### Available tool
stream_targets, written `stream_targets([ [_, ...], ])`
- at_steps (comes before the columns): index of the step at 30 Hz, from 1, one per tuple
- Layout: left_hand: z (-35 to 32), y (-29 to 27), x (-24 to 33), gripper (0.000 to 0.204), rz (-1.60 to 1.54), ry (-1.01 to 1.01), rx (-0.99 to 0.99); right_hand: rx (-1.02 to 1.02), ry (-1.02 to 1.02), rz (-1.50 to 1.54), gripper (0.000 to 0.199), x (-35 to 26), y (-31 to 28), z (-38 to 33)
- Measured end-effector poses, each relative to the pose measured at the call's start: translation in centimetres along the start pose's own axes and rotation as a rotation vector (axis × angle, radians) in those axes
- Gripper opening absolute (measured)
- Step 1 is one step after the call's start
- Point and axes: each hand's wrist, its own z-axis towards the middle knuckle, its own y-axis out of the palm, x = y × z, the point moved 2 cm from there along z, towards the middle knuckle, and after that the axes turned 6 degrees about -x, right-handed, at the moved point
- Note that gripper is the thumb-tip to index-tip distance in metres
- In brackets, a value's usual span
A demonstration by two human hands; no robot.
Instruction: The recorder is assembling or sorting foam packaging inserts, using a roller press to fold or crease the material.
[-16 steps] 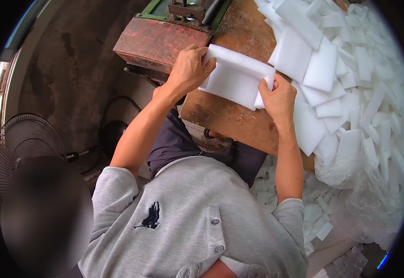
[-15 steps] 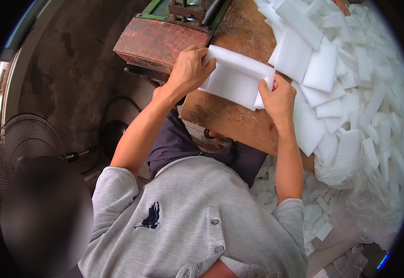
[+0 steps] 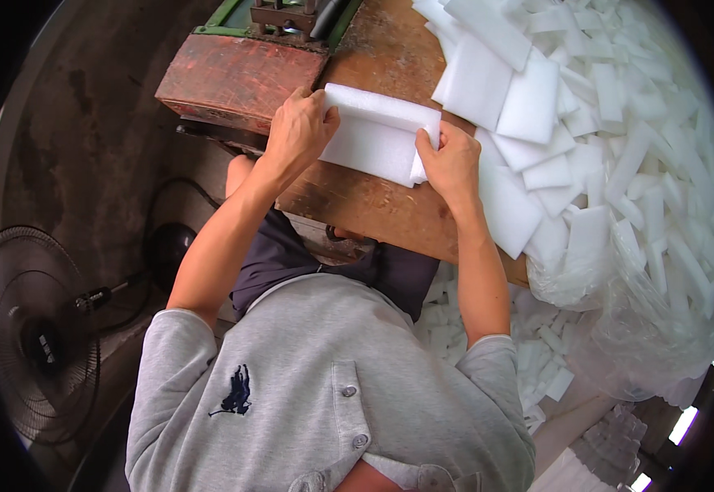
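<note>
Between my hands is a white foam tray (image 3: 369, 146) with a raised far wall and a short folded piece at its right end. Its near side lies above the front part of the wooden table (image 3: 373, 201). My left hand (image 3: 298, 127) grips the left end, thumb inside and fingers round the outer side. At the right end, my right hand (image 3: 449, 157) pinches the folded wall, its thumb on the inner face. The fingers partly hide both ends of the tray.
A green machine (image 3: 279, 18) with a red-brown wooden board (image 3: 238, 78) stands at the far left of the table. White foam pieces (image 3: 529, 98) pile up on the right, near clear plastic film (image 3: 619, 279). A black fan (image 3: 41, 336) stands at left.
The whole scene has shifted left in the picture as the view turned, and more of the fan shows. Both hands keep their grip on the foam tray, which looks little changed.
</note>
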Motion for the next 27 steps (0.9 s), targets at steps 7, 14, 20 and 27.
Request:
stream_targets([
  [7,-0.2,1.2,0.7,0.019,0.115,-0.029,-0.009,-0.023,0.045,-0.028,0.032,0.9,0.8,-0.9],
  [14,0.0,1.3,0.7,0.017,0.147,-0.033,-0.027,-0.014,0.066,-0.007,0.036,0.9,1.2,-1.0],
  [20,0.0,1.8,0.4,0.017,0.183,-0.012,-0.037,-0.043,0.039,-0.134,0.036,0.6,1.5,-1.1],
  [27,0.5,0.5,1.2,0.022,0.216,-0.024,-0.126,-0.07,0.043,-0.262,0.028,0.8,2.3,-1.1],
])
